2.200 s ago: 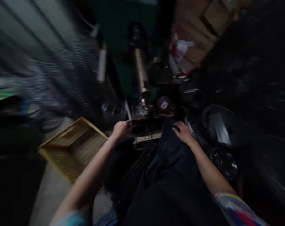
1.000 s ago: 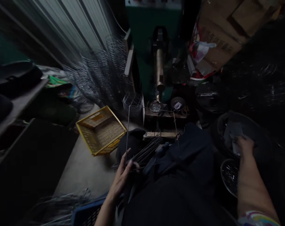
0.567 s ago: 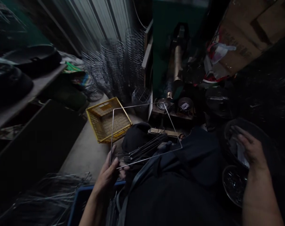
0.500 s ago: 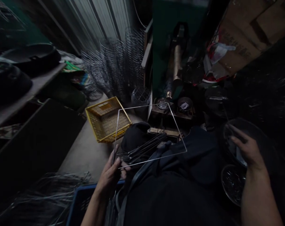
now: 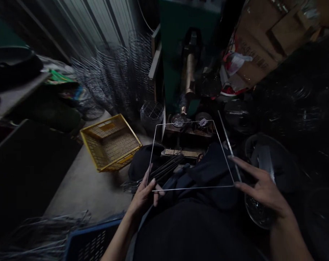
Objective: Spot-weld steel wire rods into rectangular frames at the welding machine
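My left hand (image 5: 145, 192) is closed on the near left corner of a thin rectangular wire frame (image 5: 194, 188), which is held out over my lap. At the frame's right side, my right hand (image 5: 262, 185) pinches a narrow straight metal rod (image 5: 225, 135) between thumb and fingers. The rod slants upward close to the frame's right edge; whether they touch I cannot tell. A bundle of dark wire pieces (image 5: 167, 168) lies across my left thigh, beyond my left hand. Partly under my right forearm is a round container (image 5: 258, 214) with shiny small pieces.
Ahead stands a green machine with a brass-coloured cylinder (image 5: 190, 74) above a small ledge with round dishes (image 5: 178, 120). A yellow crate (image 5: 90, 148) is on the floor at left, near stacked wire baskets (image 5: 112, 69). A blue crate (image 5: 74, 243) and loose wires sit lower left; a cardboard box (image 5: 259, 43) is upper right.
My right hand has moved left from the dark container to the frame's right side, bringing the metal rod. The frame and my left hand have shifted right in view.
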The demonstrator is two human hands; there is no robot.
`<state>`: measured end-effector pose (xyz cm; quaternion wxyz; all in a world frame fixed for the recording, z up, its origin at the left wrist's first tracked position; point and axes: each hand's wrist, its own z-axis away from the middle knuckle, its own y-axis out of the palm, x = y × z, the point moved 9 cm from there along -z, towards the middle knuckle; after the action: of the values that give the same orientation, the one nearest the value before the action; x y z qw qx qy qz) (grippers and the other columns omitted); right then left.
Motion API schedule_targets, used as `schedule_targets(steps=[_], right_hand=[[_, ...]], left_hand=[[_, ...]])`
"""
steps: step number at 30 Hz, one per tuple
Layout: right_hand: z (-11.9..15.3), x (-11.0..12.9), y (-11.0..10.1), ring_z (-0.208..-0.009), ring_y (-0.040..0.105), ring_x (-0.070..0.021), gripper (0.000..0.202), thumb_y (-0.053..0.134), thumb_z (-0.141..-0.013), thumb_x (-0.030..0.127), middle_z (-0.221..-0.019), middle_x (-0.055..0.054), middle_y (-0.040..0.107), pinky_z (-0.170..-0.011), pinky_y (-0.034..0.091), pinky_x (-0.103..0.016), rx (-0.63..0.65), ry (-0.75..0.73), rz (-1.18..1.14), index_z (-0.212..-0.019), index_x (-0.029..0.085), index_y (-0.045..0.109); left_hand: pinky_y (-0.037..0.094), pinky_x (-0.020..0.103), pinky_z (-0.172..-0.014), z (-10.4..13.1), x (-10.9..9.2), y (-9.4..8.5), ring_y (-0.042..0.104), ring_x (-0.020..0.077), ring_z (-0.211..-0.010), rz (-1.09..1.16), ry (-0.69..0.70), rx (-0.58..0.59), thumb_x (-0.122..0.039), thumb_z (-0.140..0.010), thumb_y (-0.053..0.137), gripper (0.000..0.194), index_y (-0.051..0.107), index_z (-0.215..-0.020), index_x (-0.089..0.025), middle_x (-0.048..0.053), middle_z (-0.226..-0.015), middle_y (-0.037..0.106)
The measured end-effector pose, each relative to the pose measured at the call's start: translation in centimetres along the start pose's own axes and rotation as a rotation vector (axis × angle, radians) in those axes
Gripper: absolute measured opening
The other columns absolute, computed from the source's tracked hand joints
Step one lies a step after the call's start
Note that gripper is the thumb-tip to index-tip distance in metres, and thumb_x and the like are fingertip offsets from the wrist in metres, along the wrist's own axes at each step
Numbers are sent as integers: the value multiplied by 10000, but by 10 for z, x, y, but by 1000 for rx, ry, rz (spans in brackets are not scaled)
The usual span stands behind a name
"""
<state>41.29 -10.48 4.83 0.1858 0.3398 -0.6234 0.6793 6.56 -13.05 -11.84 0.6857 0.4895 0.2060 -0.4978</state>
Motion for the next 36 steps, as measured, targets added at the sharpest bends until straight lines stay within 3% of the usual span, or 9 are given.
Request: schedule_targets(steps=[6, 11, 16, 22, 25, 36], right_hand=[[-17, 22, 67, -1353, 432, -293, 697, 699, -859, 361, -1448, -44, 485, -1124, 390, -508, 147, -200, 119, -1486, 316, 399], [-30, 16, 104, -1371, 406, -295, 698, 677, -876, 367, -1461, -69, 469, -1139, 349, -529, 241, -205, 146, -1501, 286, 377], [-43, 30, 134, -1377, 402, -267, 680, 658, -891, 360, -1481, -70, 445, -1137, 373, -466, 323, -236, -37, -1503, 266, 375], [-34, 14, 128, -1380, 397, -253, 702, 654, -898, 418, -1495, -45, 428, -1143, 370, -450, 229, -135, 24, -1515, 287, 346], [-26, 7, 128, -1364, 423, -239, 699, 660, -894, 416, -1496, -28, 427, -1138, 385, -419, 243, -106, 27, -1510, 301, 352], [-15, 21, 150, -1336, 460, -210, 821, 729, -830, 221, -1508, 4, 407, -1131, 400, -351, 296, -146, 43, -1524, 335, 305]], left_hand=[[394, 178, -377, -4, -9, 6, 513, 102, -331, -12, 36, -6, -406, -923, 579, 872, -12, -1555, -297, 30, -684, 706], [397, 187, -370, -7, -3, 5, 523, 115, -332, -23, 17, 11, -424, -933, 556, 869, -40, -1553, -296, 39, -696, 711], [435, 215, -405, -13, 11, 17, 561, 136, -377, -41, -11, 109, -432, -949, 526, 906, -146, -1535, -268, 71, -750, 724], [451, 215, -407, -11, 10, 18, 573, 141, -385, -23, 11, 118, -400, -964, 506, 859, -124, -1537, -291, 67, -747, 726], [453, 208, -416, -7, 3, 18, 574, 133, -392, -10, 41, 101, -378, -967, 508, 834, -90, -1543, -303, 64, -751, 726], [469, 209, -413, 8, 1, 28, 594, 137, -401, -20, 70, 130, -364, -974, 498, 826, -112, -1530, -361, 64, -785, 734]])
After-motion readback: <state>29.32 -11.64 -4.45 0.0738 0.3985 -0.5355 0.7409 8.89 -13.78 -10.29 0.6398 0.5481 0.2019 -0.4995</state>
